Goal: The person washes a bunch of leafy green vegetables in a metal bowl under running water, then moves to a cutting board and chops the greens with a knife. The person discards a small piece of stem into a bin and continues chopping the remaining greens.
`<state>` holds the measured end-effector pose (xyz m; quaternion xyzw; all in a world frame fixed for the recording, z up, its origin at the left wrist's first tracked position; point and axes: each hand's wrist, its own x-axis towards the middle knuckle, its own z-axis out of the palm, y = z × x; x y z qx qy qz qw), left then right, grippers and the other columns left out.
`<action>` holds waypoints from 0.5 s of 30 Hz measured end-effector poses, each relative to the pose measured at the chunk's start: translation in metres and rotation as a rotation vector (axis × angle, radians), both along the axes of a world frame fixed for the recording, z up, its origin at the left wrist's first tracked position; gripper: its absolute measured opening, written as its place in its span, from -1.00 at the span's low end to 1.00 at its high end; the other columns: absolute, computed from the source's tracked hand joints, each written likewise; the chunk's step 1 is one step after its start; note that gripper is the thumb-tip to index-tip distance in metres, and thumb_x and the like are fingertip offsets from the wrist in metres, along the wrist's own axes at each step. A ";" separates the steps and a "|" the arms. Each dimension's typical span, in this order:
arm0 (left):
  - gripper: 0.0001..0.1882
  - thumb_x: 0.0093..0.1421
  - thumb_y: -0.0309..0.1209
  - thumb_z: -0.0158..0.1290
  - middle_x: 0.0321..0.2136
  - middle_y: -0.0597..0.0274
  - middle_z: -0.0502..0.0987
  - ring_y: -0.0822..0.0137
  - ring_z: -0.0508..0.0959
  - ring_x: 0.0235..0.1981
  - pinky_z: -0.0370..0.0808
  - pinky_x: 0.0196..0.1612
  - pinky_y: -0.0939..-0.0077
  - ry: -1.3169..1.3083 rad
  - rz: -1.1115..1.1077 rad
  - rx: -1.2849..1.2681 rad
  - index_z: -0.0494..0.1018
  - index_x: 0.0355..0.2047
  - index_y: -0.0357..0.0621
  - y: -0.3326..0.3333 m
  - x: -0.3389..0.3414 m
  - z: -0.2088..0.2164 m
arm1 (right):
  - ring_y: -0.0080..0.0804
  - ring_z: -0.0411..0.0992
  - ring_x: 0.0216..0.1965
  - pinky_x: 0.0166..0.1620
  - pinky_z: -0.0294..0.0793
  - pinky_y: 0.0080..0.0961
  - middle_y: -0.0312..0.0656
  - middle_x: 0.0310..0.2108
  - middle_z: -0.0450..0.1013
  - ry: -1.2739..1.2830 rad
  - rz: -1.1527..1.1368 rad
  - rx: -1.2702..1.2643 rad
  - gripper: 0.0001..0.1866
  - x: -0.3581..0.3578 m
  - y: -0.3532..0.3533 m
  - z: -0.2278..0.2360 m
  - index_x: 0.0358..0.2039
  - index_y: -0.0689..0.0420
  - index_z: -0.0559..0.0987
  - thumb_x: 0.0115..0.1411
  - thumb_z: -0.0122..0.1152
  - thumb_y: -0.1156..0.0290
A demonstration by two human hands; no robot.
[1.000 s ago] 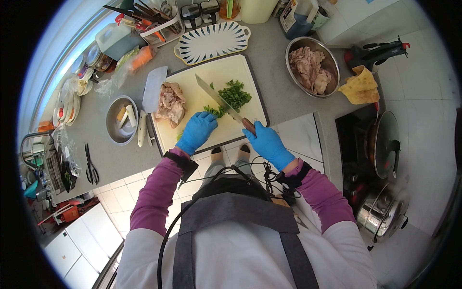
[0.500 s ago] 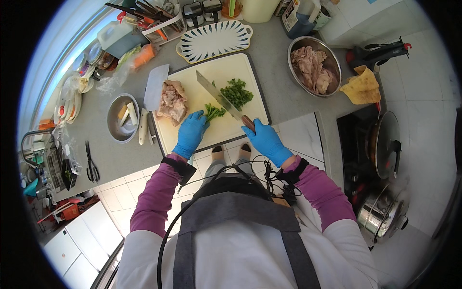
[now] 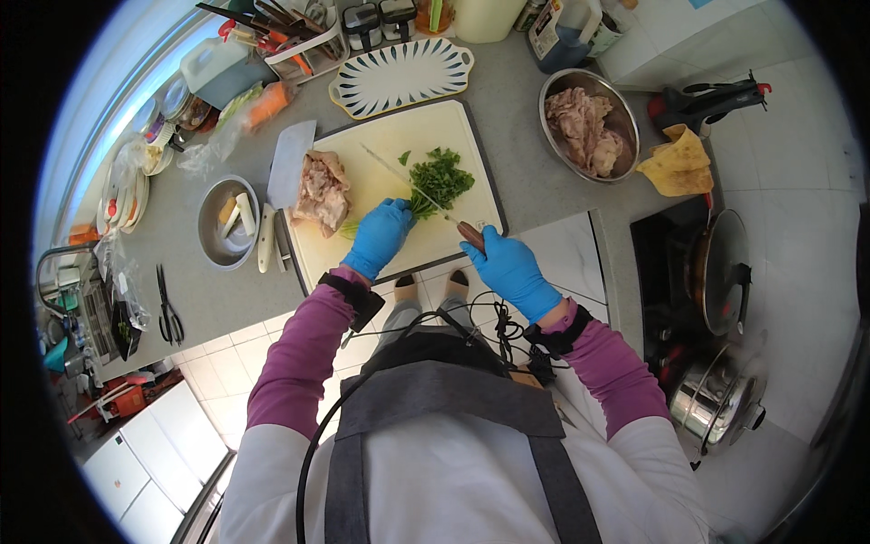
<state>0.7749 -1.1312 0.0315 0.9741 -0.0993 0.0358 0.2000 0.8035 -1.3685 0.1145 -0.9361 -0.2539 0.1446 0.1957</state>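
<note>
My right hand (image 3: 513,270), in a blue glove, is closed round the wooden handle of a cleaver-like kitchen knife (image 3: 470,236). Its blade points away to the far left over the cream cutting board (image 3: 453,122) and appears nearly edge-on. My left hand (image 3: 381,238), also gloved, curls over a bunch of leafy green herbs beside the blade; the hand hides most of the bunch, and a few pale stems (image 3: 350,229) stick out on its left. Chopped green herbs (image 3: 442,179) lie in a pile right of the blade. A chunk of raw meat (image 3: 321,192) rests at the board's left edge.
Left of the board are a white-handled knife (image 3: 265,239), a metal bowl (image 3: 207,231) with pale pieces and black scissors (image 3: 169,313). Behind it lies a patterned oblong plate (image 3: 403,77). To the right stand a steel bowl (image 3: 546,113) of meat, a lidded pan (image 3: 728,272) and a steel pot (image 3: 711,403).
My left hand has moved right and slightly away from me, bringing the herbs up to the chopped pile. The knife blade has turned from showing its flat side to nearly edge-on.
</note>
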 end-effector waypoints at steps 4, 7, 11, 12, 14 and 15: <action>-0.85 0.07 -0.36 0.03 -0.37 0.15 0.44 0.11 0.44 -0.30 0.46 -0.33 0.28 -0.039 0.094 -0.077 0.43 -0.44 -0.19 -0.009 -0.001 -0.005 | 0.02 0.44 -0.65 -0.60 0.41 -0.15 0.04 -0.69 0.41 -0.013 0.032 -0.032 -0.61 0.000 0.004 0.003 -0.34 0.21 0.34 0.19 0.02 0.07; -0.84 0.05 -0.37 0.05 -0.36 0.14 0.46 0.10 0.46 -0.31 0.46 -0.32 0.26 -0.033 0.171 -0.123 0.46 -0.40 -0.18 -0.015 0.001 -0.008 | 0.02 0.44 -0.65 -0.60 0.41 -0.15 0.04 -0.70 0.41 0.013 0.034 -0.061 -0.62 0.001 0.001 0.004 -0.34 0.20 0.34 0.20 0.01 0.09; -0.82 0.04 -0.40 0.07 -0.34 0.14 0.49 0.08 0.48 -0.31 0.46 -0.29 0.26 -0.009 0.232 -0.210 0.50 -0.33 -0.14 -0.017 0.002 -0.009 | 0.02 0.43 -0.66 -0.60 0.41 -0.16 0.03 -0.70 0.41 0.031 0.045 -0.065 -0.63 0.000 -0.004 0.009 -0.35 0.20 0.33 0.20 0.00 0.10; -0.83 0.03 -0.41 0.07 -0.34 0.13 0.49 0.07 0.48 -0.31 0.46 -0.29 0.26 -0.015 0.247 -0.236 0.51 -0.33 -0.13 -0.017 0.002 -0.009 | 0.02 0.43 -0.66 -0.60 0.42 -0.16 0.03 -0.70 0.41 0.033 0.048 -0.058 -0.63 0.000 -0.005 0.010 -0.36 0.20 0.33 0.20 0.00 0.10; -0.84 0.03 -0.41 0.07 -0.35 0.14 0.50 0.08 0.48 -0.31 0.46 -0.29 0.26 0.004 0.256 -0.226 0.52 -0.35 -0.11 -0.017 0.002 -0.008 | 0.01 0.43 -0.66 -0.61 0.42 -0.17 0.04 -0.70 0.41 0.030 0.059 -0.068 -0.64 -0.002 -0.006 0.009 -0.36 0.20 0.33 0.20 0.01 0.10; -0.85 0.02 -0.42 0.07 -0.35 0.14 0.50 0.08 0.48 -0.31 0.46 -0.28 0.27 0.012 0.261 -0.221 0.53 -0.36 -0.11 -0.018 0.002 -0.008 | 0.01 0.43 -0.66 -0.61 0.42 -0.17 0.04 -0.70 0.41 0.030 0.064 -0.074 -0.64 -0.003 -0.006 0.008 -0.37 0.20 0.33 0.20 0.01 0.11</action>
